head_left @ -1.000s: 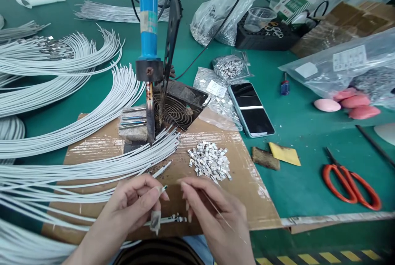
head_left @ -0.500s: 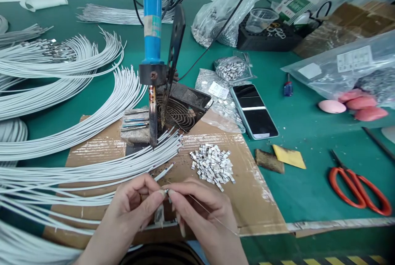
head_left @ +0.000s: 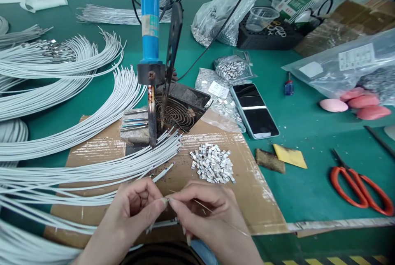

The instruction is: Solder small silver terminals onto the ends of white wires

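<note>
Close to the front edge of the cardboard, my left hand point(head_left: 138, 207) and my right hand point(head_left: 208, 207) meet fingertip to fingertip. Both are closed in a pinch around a tiny piece point(head_left: 167, 200), mostly covered by the fingers. A thin silvery solder wire point(head_left: 202, 205) runs through my right hand and trails past its wrist. Just beyond the hands lie white cables point(head_left: 148, 160) with bare ends. Right of them is a heap of small white-and-metal connector pieces point(head_left: 212, 163). A blue-handled soldering iron point(head_left: 150, 30) stands clamped tip down above the cable ends.
More white cable bundles point(head_left: 61, 143) spread over the left. A small fan point(head_left: 177, 110) sits behind the iron tip. To the right are a phone point(head_left: 256, 110), a yellow sponge piece point(head_left: 290, 156), red-handled scissors point(head_left: 359, 187), a screwdriver point(head_left: 289, 84) and plastic bags point(head_left: 333, 65).
Both hands have shifted slightly down toward me, still pinched together. The right hand has moved a little to the right with the solder wire.
</note>
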A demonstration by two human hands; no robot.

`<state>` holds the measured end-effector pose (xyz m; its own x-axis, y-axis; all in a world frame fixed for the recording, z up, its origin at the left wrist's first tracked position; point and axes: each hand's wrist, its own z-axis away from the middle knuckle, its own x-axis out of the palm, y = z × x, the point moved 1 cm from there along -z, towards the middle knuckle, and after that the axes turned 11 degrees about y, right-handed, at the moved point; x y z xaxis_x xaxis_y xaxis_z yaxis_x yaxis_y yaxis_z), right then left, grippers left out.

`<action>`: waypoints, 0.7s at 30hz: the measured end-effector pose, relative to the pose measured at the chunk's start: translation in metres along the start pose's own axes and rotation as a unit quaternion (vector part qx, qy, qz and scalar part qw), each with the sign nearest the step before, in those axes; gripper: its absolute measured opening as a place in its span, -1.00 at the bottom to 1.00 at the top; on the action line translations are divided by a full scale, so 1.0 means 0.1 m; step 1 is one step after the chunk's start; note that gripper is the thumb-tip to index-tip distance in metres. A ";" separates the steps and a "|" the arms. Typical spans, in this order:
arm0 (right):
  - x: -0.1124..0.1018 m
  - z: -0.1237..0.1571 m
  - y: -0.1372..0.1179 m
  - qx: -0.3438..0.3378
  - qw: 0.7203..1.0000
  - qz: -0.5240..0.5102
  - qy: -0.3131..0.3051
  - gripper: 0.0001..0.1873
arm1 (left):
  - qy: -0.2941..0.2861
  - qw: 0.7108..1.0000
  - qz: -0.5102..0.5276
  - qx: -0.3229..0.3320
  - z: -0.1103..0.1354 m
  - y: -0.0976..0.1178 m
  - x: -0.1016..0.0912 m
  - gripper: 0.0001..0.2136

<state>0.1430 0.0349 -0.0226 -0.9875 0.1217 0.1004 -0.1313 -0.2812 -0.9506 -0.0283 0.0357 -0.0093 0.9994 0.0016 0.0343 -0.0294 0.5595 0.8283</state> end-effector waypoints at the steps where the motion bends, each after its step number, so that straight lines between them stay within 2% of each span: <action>1: -0.01 -0.01 -0.01 -0.040 0.999 0.025 -0.008 -0.85 | 0.012 1.000 -0.013 0.003 0.01 0.00 0.01 -0.56; 3: -0.03 -0.03 -0.01 -0.084 0.995 0.052 -0.027 -0.83 | 0.043 0.998 -0.043 0.011 0.02 0.01 0.03 -0.59; 7: -0.03 -0.03 -0.07 -0.055 0.998 0.021 -0.028 -0.85 | 0.100 0.991 -0.084 0.043 0.08 0.00 0.10 -0.66; 11: 0.05 0.04 -0.12 0.016 0.999 -0.003 0.048 -0.88 | 0.142 0.984 -0.078 0.069 0.12 -0.01 0.17 -0.66; 13: 0.13 0.09 -0.07 0.066 0.993 -0.024 0.090 -0.84 | 0.157 0.984 -0.049 0.065 0.13 -0.03 0.21 -0.63; 15: 0.21 0.14 0.03 0.072 0.988 -0.042 0.126 -0.78 | 0.164 0.985 -0.003 0.055 0.14 -0.04 0.24 -0.57; 16: 0.24 0.16 0.08 0.037 0.988 -0.040 0.144 -0.80 | 0.164 0.985 0.024 0.046 0.14 -0.04 0.25 -0.55; 18: 0.29 0.19 0.17 -0.088 0.980 -0.012 0.176 -0.86 | 0.158 0.985 0.075 0.016 0.13 -0.05 0.24 -0.54; 20: 0.29 0.19 0.21 -0.207 0.961 0.031 0.181 -0.84 | 0.145 0.983 0.108 -0.003 0.10 -0.05 0.20 -0.55; 21: 0.27 0.18 0.20 -0.244 0.953 0.050 0.170 -0.81 | 0.136 0.984 0.114 0.000 0.08 -0.05 0.18 -0.56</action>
<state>0.1119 0.0152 -0.0339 -0.8971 0.4415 -0.0200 0.1001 0.1591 -0.9822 -0.0103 0.0262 -0.0083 0.9347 0.3489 0.0674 -0.2525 0.5186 0.8169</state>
